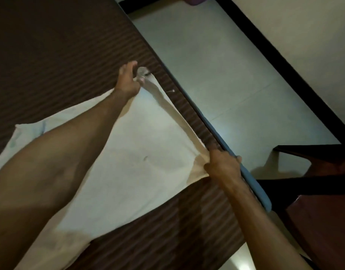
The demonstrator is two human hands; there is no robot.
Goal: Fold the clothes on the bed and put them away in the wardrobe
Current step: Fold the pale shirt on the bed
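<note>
— How many things are in play?

— One white garment, two hands, one bed with a brown striped cover.

— And the garment itself?

— Pale, plain cloth, spread flat near the bed's right edge, its far edge pulled taut. The left hand pinches one corner; the right hand grips the other at the bed's blue border.
</note>
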